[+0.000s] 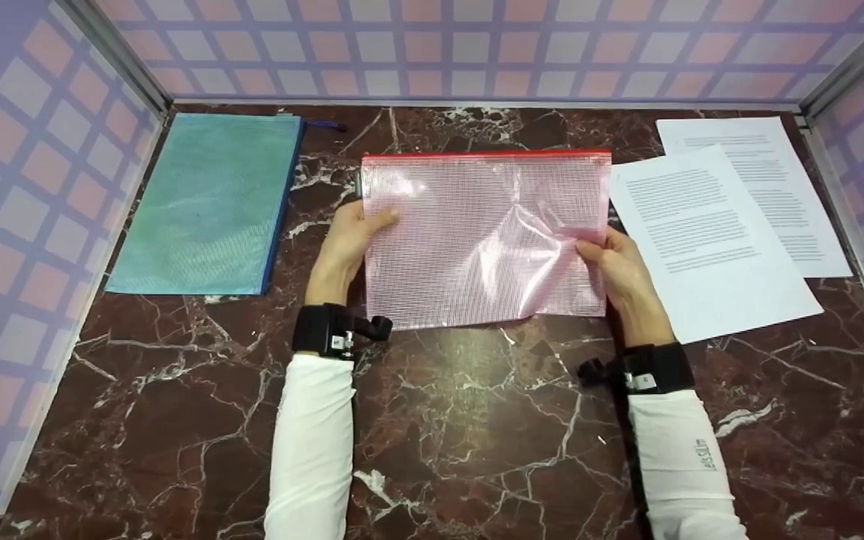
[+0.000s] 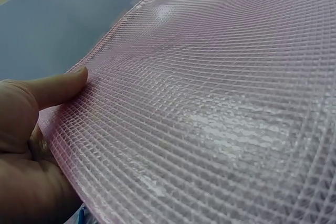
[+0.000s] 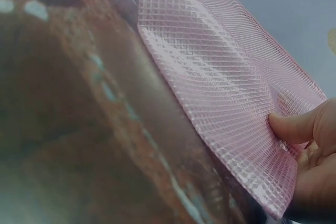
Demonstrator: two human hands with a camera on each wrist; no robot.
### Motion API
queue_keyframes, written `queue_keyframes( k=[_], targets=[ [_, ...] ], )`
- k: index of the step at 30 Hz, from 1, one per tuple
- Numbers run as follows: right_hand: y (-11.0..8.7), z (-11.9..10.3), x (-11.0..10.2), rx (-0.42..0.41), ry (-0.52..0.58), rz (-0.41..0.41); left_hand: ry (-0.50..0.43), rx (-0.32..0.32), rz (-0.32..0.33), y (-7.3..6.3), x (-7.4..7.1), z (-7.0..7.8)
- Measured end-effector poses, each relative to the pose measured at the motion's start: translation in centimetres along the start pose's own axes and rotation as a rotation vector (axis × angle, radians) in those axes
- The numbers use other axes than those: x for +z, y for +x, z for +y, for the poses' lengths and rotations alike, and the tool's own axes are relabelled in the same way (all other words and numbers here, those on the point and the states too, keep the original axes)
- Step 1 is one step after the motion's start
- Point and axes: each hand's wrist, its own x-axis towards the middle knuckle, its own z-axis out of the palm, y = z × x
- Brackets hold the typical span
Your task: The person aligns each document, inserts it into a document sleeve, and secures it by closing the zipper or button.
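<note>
Between both hands is a pink mesh zipper pouch [image 1: 447,247], its red zipper edge facing the far wall. My left hand [image 1: 346,244] pinches its left side, thumb on top and the other fingers beneath. On the right side my right hand [image 1: 619,270] pinches the pouch the same way, and the sheet creases near that thumb. The left wrist view has the left thumb [image 2: 58,88] lying on the glossy mesh [image 2: 199,108]. In the right wrist view the right thumb [image 3: 296,128] presses the pouch near a corner, and its lower edge stands off the tabletop.
A teal mesh zipper pouch [image 1: 211,202] with a blue edge lies at the left. Two printed sheets overlap at the right, a nearer paper [image 1: 709,240] over a farther paper [image 1: 769,195]. Checkered panels [image 1: 447,52] border the dark marble table [image 1: 477,435].
</note>
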Motion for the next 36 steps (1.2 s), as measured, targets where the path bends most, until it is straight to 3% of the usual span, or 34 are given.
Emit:
queue_keyframes(
  k=[9, 19, 26, 31, 36],
  targets=[
    [-0.5, -0.1, -0.1, 0.004, -0.229, 0.092, 0.09, 0.088, 0.025, -0.3, 0.3, 0.3],
    [-0.5, -0.4, -0.2, -0.003, -0.249, 0.203, 0.242, 0.321, 0.173, -0.7, 1.0, 0.7],
    [-0.5, -0.8, -0.3, -0.031, -0.386, 0.332, 0.336, 0.434, 0.232, -1.3, 1.8, 0.5],
    [-0.7, -1.4, 0.0, -0.04, -0.409, 0.338, 0.441, 0.524, 0.289, -1.9, 2.5, 0.6],
    [-0.9, -1.7, 0.7, -0.121, -0.439, 0.319, 0.501, 0.641, 0.278, -2.3, 3.5, 0.3]
  ],
)
